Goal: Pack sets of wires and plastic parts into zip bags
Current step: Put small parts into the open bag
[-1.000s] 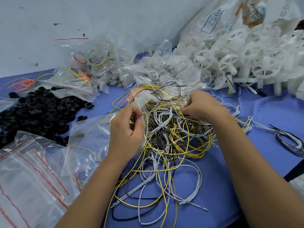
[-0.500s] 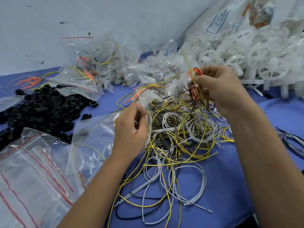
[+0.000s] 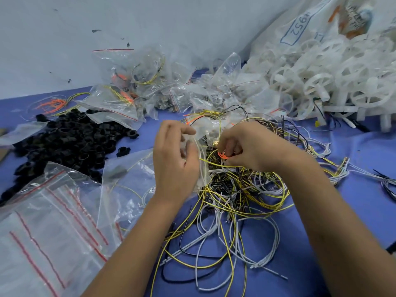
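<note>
Right hand: curled fingers hide most of the orange wire coil; only a loop shows. Left hand covers the mouth of the clear zip bag; contents unreadable. Empty zip bags cut off at left and bottom edges. White plastic wheels run off the right edge. Printed sack: lettering partly legible, rest blurred.

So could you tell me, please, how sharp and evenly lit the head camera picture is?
Head view: light is soft and even, shadows faint; the wire pile is fairly crisp; the white plastic wheels at far right look smeared; glare glints on the zip bags; wide-angle bending shows at the edges.
</note>
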`<action>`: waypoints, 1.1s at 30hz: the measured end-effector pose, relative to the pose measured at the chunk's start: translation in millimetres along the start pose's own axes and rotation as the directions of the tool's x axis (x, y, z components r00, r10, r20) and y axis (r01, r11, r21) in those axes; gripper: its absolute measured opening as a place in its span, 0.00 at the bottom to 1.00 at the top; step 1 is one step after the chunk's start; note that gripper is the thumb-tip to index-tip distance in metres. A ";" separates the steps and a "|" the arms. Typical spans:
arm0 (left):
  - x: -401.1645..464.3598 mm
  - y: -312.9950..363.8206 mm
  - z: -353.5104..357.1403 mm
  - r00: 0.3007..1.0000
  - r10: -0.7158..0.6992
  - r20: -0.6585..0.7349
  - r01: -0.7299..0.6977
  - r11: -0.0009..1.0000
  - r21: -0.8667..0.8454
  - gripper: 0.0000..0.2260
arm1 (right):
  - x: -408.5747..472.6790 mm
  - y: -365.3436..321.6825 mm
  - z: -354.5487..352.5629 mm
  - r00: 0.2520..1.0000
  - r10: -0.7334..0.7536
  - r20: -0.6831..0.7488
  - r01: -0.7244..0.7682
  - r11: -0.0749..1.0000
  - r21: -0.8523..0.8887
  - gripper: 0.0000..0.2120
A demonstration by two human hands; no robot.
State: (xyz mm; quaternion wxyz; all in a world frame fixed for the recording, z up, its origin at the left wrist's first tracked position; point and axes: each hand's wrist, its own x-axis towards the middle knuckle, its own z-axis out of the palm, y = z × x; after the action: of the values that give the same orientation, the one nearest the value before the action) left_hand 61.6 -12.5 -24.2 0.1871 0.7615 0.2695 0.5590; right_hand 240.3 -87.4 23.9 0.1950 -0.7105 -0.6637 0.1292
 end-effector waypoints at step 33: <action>49.3 25.7 62.2 0.935 -0.272 0.228 0.299 0.949 -0.095 0.14 | 0.6 -2.6 -71.5 0.367 0.563 -0.740 0.688 0.371 0.624 0.05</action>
State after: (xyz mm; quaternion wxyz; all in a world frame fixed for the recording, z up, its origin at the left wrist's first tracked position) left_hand 137.4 -1.1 8.9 0.3425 0.7559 0.3194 0.4576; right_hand 269.7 -94.2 88.8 0.8941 -0.3626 -0.2595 0.0413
